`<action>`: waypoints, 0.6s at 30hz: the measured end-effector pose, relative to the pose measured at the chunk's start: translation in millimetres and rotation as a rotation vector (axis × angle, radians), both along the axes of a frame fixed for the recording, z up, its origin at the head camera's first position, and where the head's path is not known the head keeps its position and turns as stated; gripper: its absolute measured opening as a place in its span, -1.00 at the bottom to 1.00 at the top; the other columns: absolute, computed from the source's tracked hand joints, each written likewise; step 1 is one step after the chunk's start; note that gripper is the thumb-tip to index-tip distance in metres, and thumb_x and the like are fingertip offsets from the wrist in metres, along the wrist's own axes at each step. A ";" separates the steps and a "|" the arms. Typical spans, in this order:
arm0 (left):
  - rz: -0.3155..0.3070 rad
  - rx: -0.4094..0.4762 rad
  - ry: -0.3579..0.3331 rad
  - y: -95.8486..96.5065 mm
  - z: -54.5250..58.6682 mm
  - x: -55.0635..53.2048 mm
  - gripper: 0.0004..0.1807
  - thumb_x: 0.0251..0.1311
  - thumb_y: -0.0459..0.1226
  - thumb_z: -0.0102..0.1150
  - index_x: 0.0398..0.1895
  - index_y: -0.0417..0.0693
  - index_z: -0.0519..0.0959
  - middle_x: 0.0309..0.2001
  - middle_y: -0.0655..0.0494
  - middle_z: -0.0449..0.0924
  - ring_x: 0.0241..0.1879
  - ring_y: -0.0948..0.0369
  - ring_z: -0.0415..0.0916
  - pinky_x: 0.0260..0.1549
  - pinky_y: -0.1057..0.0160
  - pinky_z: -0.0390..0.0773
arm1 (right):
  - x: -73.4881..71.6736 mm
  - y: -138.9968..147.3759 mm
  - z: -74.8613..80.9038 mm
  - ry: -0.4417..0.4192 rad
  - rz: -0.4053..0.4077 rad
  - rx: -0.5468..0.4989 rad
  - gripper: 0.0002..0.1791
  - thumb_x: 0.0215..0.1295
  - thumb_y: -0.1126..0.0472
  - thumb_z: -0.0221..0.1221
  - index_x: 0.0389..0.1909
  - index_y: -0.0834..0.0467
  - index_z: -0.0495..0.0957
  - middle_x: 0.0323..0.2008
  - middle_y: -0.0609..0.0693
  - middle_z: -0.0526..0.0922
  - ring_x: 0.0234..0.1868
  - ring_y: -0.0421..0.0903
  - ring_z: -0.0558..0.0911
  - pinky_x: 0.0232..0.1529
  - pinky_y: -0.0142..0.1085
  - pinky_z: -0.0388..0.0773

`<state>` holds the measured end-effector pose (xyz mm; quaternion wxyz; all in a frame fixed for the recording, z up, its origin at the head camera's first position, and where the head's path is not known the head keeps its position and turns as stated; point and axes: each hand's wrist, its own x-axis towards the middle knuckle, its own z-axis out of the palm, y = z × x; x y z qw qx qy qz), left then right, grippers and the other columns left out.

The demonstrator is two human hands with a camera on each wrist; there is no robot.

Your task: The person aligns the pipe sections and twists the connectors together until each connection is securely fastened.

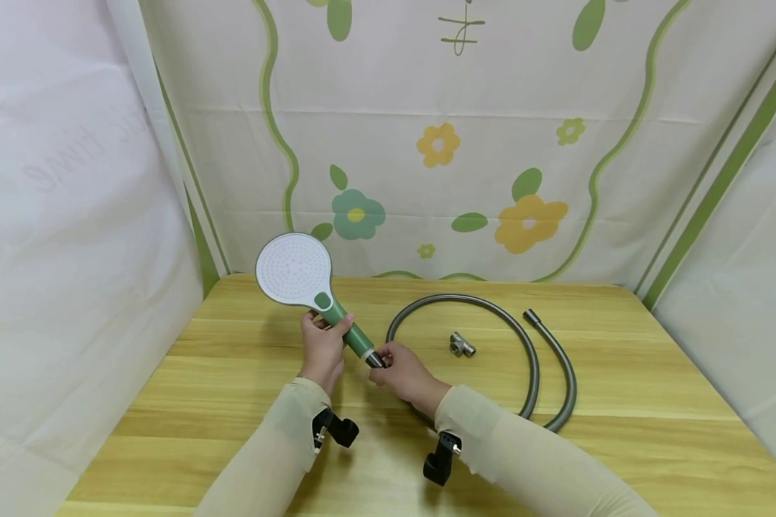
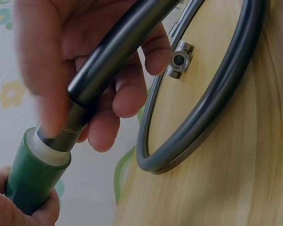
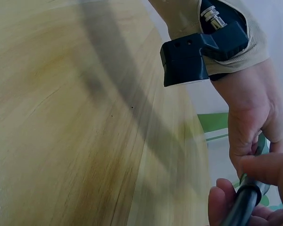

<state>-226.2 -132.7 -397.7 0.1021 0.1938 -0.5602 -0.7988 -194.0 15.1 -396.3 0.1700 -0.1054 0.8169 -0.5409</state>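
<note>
My left hand (image 1: pixel 323 350) grips the green handle of a shower head (image 1: pixel 293 269), whose round white spray face is tilted up to the left. At the lower end of that handle, my right hand (image 1: pixel 409 373) pinches the dark end nut (image 2: pixel 75 120) of a shower hose (image 2: pixel 125 40). The nut sits against the white collar (image 2: pixel 49 150) of the handle, in line with it. Fingers of the right hand curl around the nut in the left wrist view, partly blurred. Both hands are above the wooden table.
The grey hose loops over the wooden table (image 1: pixel 233 402), its other end (image 1: pixel 532 316) lying to the right. Inside the loop lies a small metal tee fitting (image 1: pixel 462 345). A flower-printed cloth (image 1: pixel 388 158) hangs behind the table, with white cloth at both sides.
</note>
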 end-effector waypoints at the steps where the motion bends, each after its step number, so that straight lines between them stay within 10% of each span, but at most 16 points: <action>1: -0.002 0.002 0.001 0.1 -0.1 0.1 -0.17 0.22 -0.44 0.21 0.41 -0.12 -0.08 0.08 -0.16 0.17 0.07 -0.03 0.36 0.08 0.10 0.46 | -0.1 0.4 -0.4 0.002 0.003 0.005 -0.68 0.21 0.30 0.26 -0.07 0.35 0.45 -0.32 0.11 0.56 -0.34 -0.03 0.57 -0.33 -0.27 0.51; 18: -0.023 -0.011 0.007 -0.1 0.9 4.1 -0.16 0.23 -0.42 0.21 0.42 -0.13 -0.11 0.09 -0.16 0.13 0.09 -0.04 0.33 0.10 0.09 0.45 | 0.8 0.3 -0.8 0.020 0.047 0.052 -0.65 0.39 0.23 0.11 0.09 0.35 0.45 -0.22 0.17 0.57 -0.30 -0.04 0.54 -0.36 -0.29 0.47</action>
